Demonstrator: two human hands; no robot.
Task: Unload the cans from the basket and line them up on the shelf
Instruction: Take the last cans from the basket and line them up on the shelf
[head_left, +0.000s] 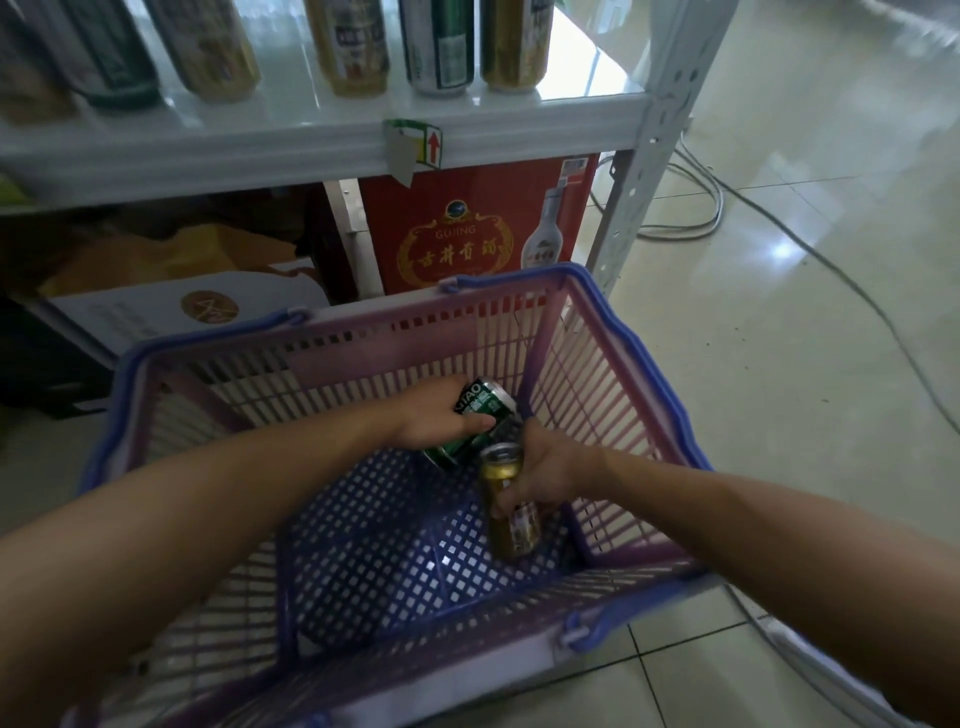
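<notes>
- Fingers of the left hand (439, 415) are wrapped over a green can (480, 415); the thumb lies across its side, and the can is tilted with its top toward the far wall of the basket (631, 358).
- Fingers of the right hand (545, 467) are clamped round a gold can (511, 512), which is tilted, its pull-tab top uppermost and nearest the green can.
- Head view: both cans are inside the basket, low over its blue lattice floor, toward its far right corner; the two cans are just beside one another, and contact cannot be confirmed.
- Both bare forearms reach down over the basket's near rim.
- Basket: pink slatted walls, blue rim, handles folded down; it sits on a tiled floor (779, 364).
- Beyond the basket stands a white shelf (311, 140) carrying a row of upright cans (439, 47), green and gold.
- Under that shelf, behind the basket, is a red carton (467, 234).
- Cables (727, 197) trail over the floor, right of the shelf.
</notes>
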